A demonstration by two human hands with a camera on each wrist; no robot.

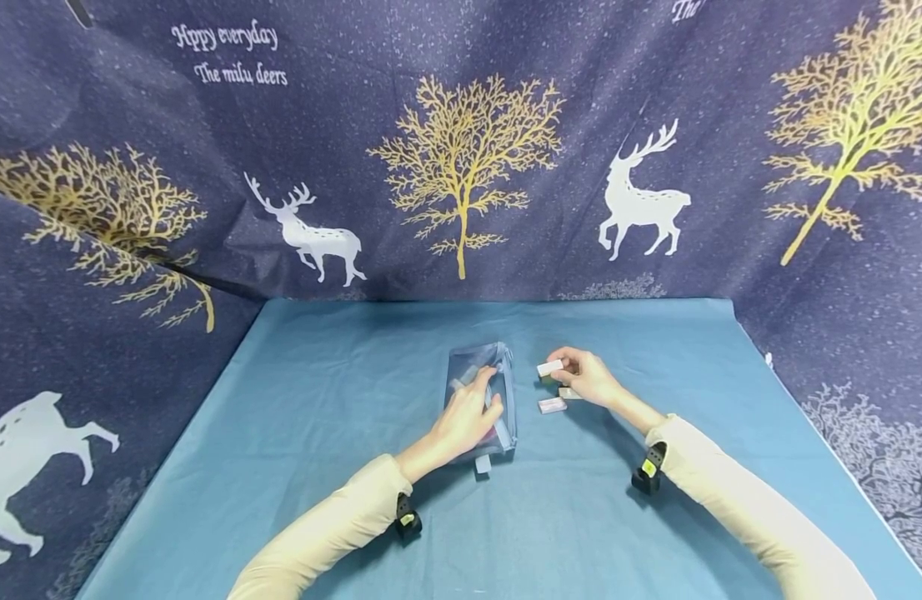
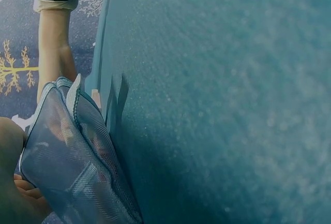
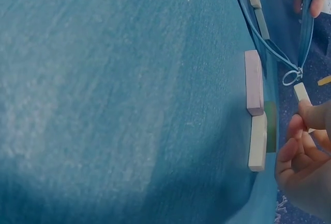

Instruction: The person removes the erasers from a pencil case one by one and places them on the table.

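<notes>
My left hand (image 1: 461, 421) is at the blue mesh zip pouch (image 1: 468, 358), its fingers at the raised zip edge, holding it. In the right wrist view, the zip edge (image 3: 306, 30) stands up beside a finger, and other fingers show dimly behind the mesh. Through the mesh, several small blocks are visible. My right hand (image 1: 590, 379) pinches a small white block (image 1: 549, 367), which looks like an eraser, between thumb and fingers, just right of the pouch. Under that hand lie a pinkish block (image 3: 253, 81), a cream block (image 3: 257, 141) and a green block (image 3: 271, 125).
A small pale block (image 1: 483, 465) sits at the pouch's near end. Blue cloth (image 1: 318, 358) covers the table. Behind it hangs a dark fabric backdrop (image 1: 303, 108) with deer and trees. A ring pull (image 3: 292, 77) hangs at the zip's end.
</notes>
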